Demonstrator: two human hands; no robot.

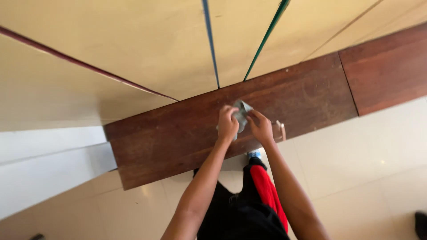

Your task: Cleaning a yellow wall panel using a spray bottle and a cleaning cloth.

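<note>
Over the middle of a long dark wooden bench (178, 133), both bare hands meet on a small grey cloth (242, 114). The left hand (227, 124) grips the cloth from its 9 o'clock side, fingers curled shut on the fabric. The right hand (261, 127) holds it from the 3 o'clock side, its fingers likewise pinched on the cloth's edge. The cloth is bunched and partly raised between the two hands, its upper corner pointing toward 12 o'clock; whether its lower part touches the wood cannot be told.

Just at 3 o'clock of the right hand a small pale object (281, 130) sits at the bench's near edge, too blurred to identify. The bench top looks dusty and scuffed toward 2 o'clock, and a seam (348, 84) divides it from a second plank. Beyond the bench, at 12 o'clock, stands a cream wall (147, 53) crossed by a blue line (211, 44), a green line (265, 40) and a dark red line (89, 66). Pale floor tiles (364, 164) lie at 4 o'clock, and black and red clothing (262, 195) shows at 6 o'clock between the forearms.
</note>
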